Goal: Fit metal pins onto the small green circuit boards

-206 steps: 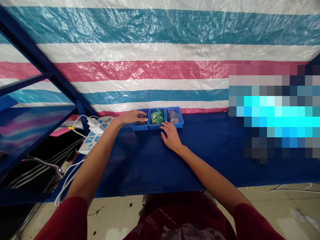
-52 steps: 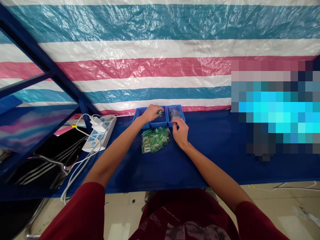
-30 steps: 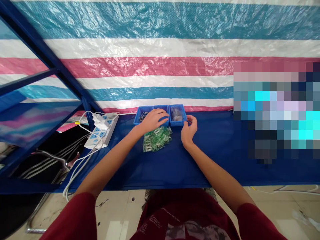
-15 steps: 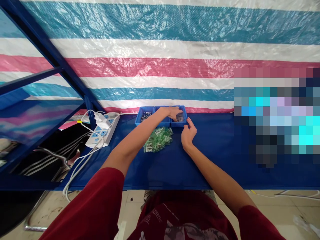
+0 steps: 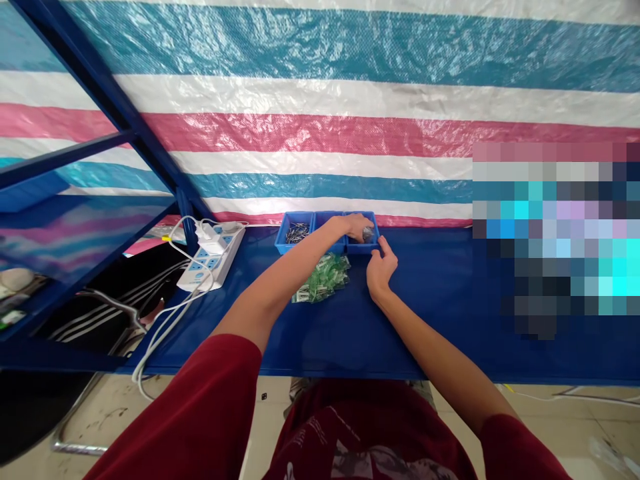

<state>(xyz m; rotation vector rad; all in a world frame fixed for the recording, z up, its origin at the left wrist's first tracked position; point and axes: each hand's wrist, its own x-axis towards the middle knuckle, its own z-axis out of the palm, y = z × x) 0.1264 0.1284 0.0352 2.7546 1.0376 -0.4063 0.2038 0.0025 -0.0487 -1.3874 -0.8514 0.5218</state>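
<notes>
My left hand point(image 5: 356, 227) reaches into the right-hand blue bin point(image 5: 361, 249), its fingers curled down beside a greyish, shiny item point(image 5: 368, 234) too small to make out. My right hand point(image 5: 381, 270) is at that bin's front right corner, thumb and fingers against its edge. The middle blue bin point(image 5: 325, 219) is partly covered by my left forearm. Dark and silvery thin metal pieces lie in the left blue bin point(image 5: 281, 248). In front of the bins is a pile of small clear-and-green packets point(image 5: 325, 279), partly behind my forearm.
A white power strip point(image 5: 213, 267) with a plugged-in adapter and loose white cables stands on the blue table point(image 5: 325, 340) at left. A blue metal frame point(image 5: 150, 157) rises beside it. Striped plastic sheeting point(image 5: 320, 100) hangs behind. The right side is pixelated.
My left hand has drawn its fingers in within the right-hand bin, beside the greyish item. My right hand stays at the bin's corner. The whole view has shifted slightly.
</notes>
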